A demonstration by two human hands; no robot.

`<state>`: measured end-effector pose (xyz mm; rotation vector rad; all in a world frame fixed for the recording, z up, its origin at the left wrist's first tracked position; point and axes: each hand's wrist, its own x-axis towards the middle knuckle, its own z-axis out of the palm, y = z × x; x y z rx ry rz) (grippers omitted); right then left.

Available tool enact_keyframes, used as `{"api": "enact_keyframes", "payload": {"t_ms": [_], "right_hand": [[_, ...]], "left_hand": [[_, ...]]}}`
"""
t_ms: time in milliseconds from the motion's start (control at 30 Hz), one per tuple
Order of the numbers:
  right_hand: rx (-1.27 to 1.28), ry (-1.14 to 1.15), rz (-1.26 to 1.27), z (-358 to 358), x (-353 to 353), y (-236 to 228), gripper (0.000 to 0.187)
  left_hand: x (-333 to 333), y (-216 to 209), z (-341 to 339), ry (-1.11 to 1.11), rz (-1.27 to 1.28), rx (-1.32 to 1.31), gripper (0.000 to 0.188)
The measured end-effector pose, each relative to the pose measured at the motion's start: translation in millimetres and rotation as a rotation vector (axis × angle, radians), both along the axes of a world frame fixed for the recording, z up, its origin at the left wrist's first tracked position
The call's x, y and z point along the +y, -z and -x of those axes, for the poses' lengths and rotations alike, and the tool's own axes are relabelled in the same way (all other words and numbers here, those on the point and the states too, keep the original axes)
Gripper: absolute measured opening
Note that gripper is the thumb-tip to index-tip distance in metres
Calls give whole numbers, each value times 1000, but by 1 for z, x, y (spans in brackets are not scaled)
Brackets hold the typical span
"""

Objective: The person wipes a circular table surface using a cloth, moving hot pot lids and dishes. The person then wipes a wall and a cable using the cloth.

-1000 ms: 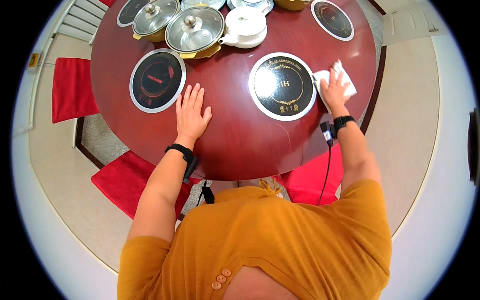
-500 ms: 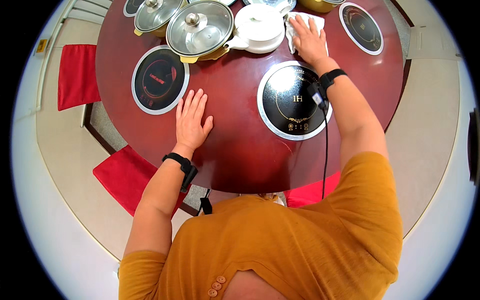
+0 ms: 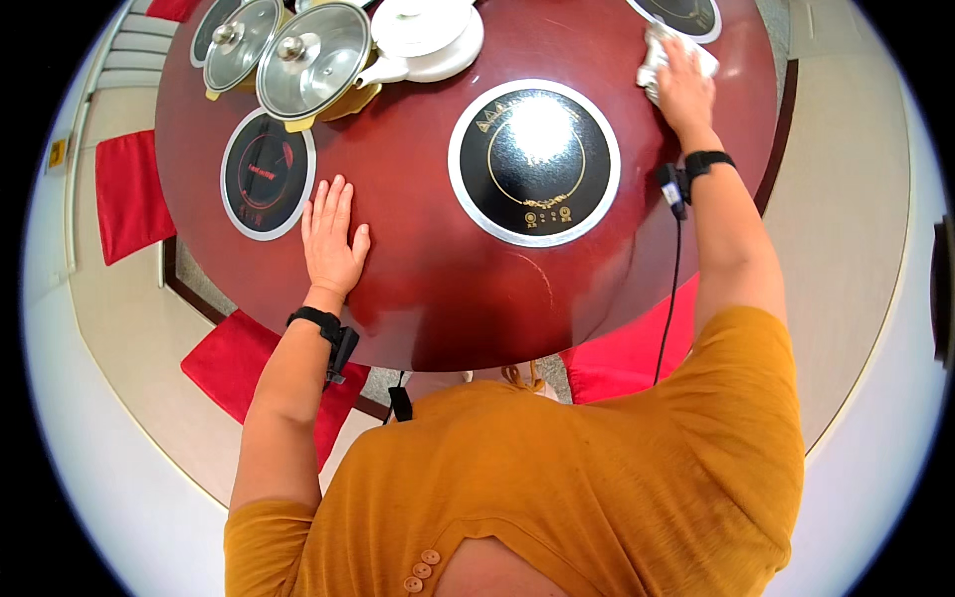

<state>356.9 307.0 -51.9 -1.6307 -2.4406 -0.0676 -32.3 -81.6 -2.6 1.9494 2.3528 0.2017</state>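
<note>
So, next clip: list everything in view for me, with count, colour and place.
table: 1, dark red, centre
cloth: 1, white, under the right hand, upper right
hobs: 4, black with silvery rims, set around the table
glass-lidded pots: 2, yellowish, upper left
white pot: 1, white, top, beside those pots
chairs: at least 4, red, partly seen around the table
rail: 1, white, upper left
dark object: 1, black, right edge, kind unclear
wristbands: 2, black, one per wrist
cable: 1, black, hanging by the right forearm
top: 1, mustard, bottom
left hand: 1, bare, flat on the table
right hand: 1, bare, on the cloth
</note>
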Motion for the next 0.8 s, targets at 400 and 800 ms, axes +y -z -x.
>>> {"api": "enact_keyframes", "payload": {"t_ms": [400,800], "right_hand": [[9,416,35,-117,-98,-6,57],[7,195,-88,-50,-267,-19,58]], "left_hand": [[-6,12,-2,44,-115,73,57],[-12,24,-3,37,-275,84,53]]}}
